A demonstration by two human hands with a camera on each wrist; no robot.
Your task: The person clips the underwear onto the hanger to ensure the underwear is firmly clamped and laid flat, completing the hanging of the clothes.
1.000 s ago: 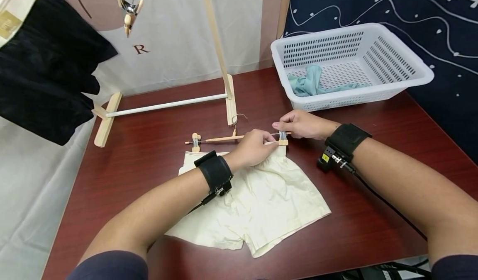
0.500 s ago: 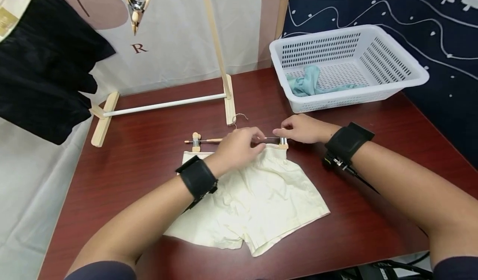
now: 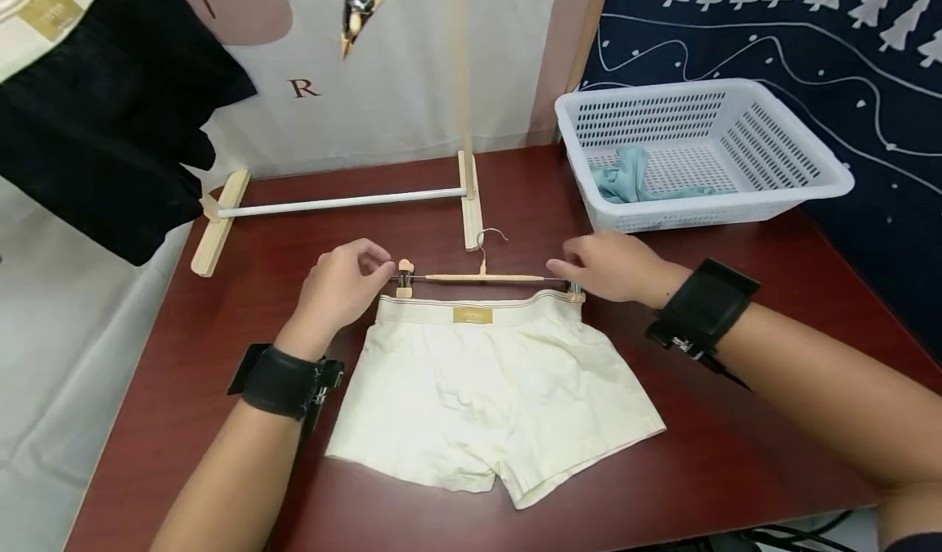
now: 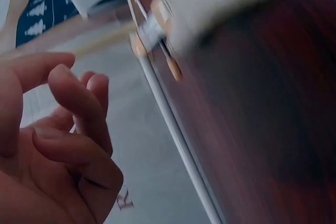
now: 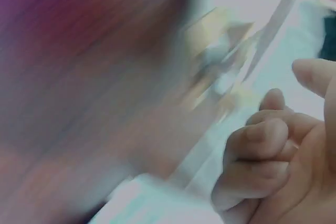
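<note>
Left hand (image 3: pixel 340 278) fingers loosely curled, holding nothing, beside left clip of wooden clip hanger (image 3: pixel 482 277). Right hand (image 3: pixel 614 266) covers right clip; hold indeterminable. Risk: cream cotton shorts (image 3: pixel 489 392) waistband slipping from clip if lifted unevenly.

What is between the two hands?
In the head view, the wooden clip hanger lies between the left hand and right hand, above the cream shorts.

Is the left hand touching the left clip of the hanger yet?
Cannot tell. In the head view the left hand has its fingertips right at the left clip, with no clear gap or contact. The left wrist view is too blurred to settle it.
</note>
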